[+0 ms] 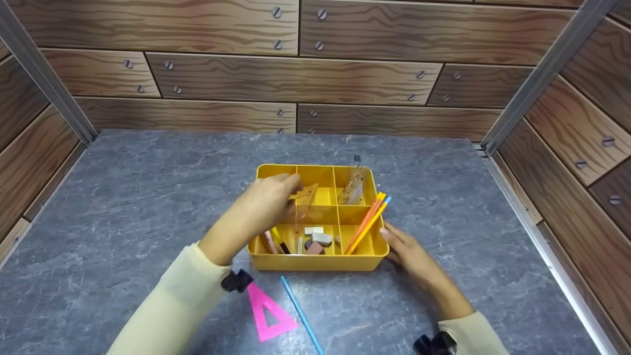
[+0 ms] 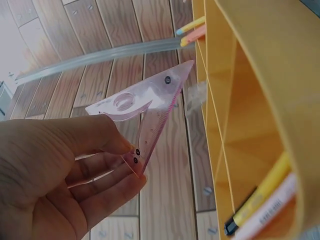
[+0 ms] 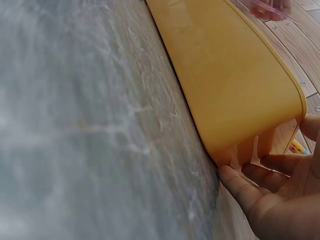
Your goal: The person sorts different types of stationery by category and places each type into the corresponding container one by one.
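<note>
My left hand (image 1: 263, 203) pinches a clear pinkish set square (image 2: 159, 94) by one corner, between thumb and fingertips. It holds the set square over the back left part of a yellow divided box (image 1: 315, 263). My right hand (image 1: 414, 254) rests against the box's right side; in the right wrist view its fingers (image 3: 240, 186) lie along the outer wall. Pencils (image 1: 367, 224) lean in the front right compartment. Erasers (image 1: 321, 239) lie in the front middle one, and pens (image 1: 280, 240) in the front left one. Clear items (image 1: 354, 190) fill the back right compartment.
A pink set square (image 1: 260, 315) and a blue stick-like piece (image 1: 301, 315) lie on the marbled grey table (image 1: 148, 197) in front of the box. Wood-patterned walls (image 1: 296, 74) with metal corner posts (image 1: 537, 79) enclose the back and sides.
</note>
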Motion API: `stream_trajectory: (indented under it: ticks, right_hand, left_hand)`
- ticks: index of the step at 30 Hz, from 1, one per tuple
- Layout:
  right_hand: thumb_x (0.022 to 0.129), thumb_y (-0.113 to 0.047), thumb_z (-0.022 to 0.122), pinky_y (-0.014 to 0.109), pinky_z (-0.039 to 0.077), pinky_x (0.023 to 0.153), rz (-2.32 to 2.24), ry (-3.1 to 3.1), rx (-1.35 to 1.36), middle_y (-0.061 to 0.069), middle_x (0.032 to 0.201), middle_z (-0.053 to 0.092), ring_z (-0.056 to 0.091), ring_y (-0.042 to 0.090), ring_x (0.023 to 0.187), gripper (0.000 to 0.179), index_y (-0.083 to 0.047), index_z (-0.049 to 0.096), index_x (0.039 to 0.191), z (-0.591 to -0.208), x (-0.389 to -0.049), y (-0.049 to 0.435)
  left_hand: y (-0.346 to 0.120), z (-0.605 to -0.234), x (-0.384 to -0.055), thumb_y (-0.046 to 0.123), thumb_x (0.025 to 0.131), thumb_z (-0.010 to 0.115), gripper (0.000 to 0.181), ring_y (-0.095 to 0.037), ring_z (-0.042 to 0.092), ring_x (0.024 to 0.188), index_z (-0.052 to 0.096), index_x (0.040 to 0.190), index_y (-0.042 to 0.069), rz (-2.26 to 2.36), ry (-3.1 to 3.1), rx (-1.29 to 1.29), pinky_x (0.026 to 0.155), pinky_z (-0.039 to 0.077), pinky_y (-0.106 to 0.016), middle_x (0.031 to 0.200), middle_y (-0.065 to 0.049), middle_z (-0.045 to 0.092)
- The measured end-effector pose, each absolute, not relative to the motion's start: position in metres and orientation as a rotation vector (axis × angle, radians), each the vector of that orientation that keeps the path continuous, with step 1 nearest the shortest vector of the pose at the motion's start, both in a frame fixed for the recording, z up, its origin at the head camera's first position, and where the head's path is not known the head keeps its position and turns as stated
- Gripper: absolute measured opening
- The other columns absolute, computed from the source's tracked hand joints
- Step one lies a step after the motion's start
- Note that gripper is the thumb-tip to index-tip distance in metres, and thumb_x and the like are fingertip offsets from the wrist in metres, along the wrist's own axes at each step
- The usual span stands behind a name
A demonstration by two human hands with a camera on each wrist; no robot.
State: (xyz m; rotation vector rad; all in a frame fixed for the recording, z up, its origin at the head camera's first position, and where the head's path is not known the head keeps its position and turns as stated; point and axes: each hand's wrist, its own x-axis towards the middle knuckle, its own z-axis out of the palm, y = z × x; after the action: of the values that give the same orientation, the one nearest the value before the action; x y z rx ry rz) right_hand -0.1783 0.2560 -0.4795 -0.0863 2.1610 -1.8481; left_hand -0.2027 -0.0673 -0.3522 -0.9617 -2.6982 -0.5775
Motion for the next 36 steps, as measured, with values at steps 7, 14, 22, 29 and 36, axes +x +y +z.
stream_trajectory:
  ticks: [7, 14, 22, 29, 36]
  right_hand:
    - [0.103, -0.035, 0.048, 0.040, 0.039, 0.106, -1.849, 2.165, -0.094, 0.024, 0.153, 0.030, 0.042, 0.036, 0.133, 0.066, 0.004, 0.025, 0.151, -0.479, -0.179, 0.256]
    - [0.103, -0.037, 0.048, 0.040, 0.038, 0.107, -1.834, 2.176, -0.105, 0.024, 0.154, 0.027, 0.039, 0.036, 0.135, 0.068, 0.004, 0.024, 0.152, -0.477, -0.179, 0.257]
    - [0.104, -0.035, 0.048, 0.040, 0.039, 0.106, -1.842, 2.170, -0.104, 0.025, 0.153, 0.029, 0.041, 0.036, 0.134, 0.066, 0.005, 0.024, 0.151, -0.479, -0.179, 0.257]
    - [0.104, -0.032, 0.047, 0.041, 0.039, 0.106, -1.866, 2.155, -0.107, 0.025, 0.152, 0.031, 0.042, 0.037, 0.133, 0.064, 0.005, 0.025, 0.151, -0.479, -0.179, 0.257]
    - [0.104, -0.035, 0.048, 0.041, 0.038, 0.106, -1.839, 2.184, -0.115, 0.025, 0.153, 0.029, 0.042, 0.038, 0.133, 0.066, 0.004, 0.025, 0.151, -0.478, -0.178, 0.256]
  left_hand:
    - [-0.047, -0.344, -0.215, -0.004, 0.082, 0.064, 0.019, -0.027, 0.067, 0.081, 0.063, 0.100, 0.001, -0.563, -2.670, -1.038, 0.072, 0.058, -0.033, 0.094, -0.012, 0.069]
    - [-0.023, -0.333, -0.229, -0.001, 0.086, 0.063, 0.021, -0.025, 0.066, 0.086, 0.064, 0.106, 0.002, -0.591, -2.766, -1.038, 0.076, 0.056, -0.030, 0.098, -0.010, 0.069]
    - [0.003, -0.333, -0.252, 0.006, 0.090, 0.063, 0.018, -0.021, 0.063, 0.081, 0.063, 0.107, 0.005, -0.536, -2.867, -1.000, 0.073, 0.055, -0.029, 0.095, -0.006, 0.067]
    - [0.019, -0.341, -0.275, 0.008, 0.091, 0.063, 0.014, -0.018, 0.055, 0.075, 0.061, 0.105, 0.007, -0.573, -2.964, -0.936, 0.070, 0.051, -0.030, 0.089, -0.004, 0.063]
    - [0.034, -0.358, -0.296, 0.012, 0.089, 0.064, 0.022, -0.021, 0.058, 0.079, 0.061, 0.111, 0.008, -0.603, -3.021, -0.757, 0.073, 0.052, -0.032, 0.095, -0.006, 0.065]
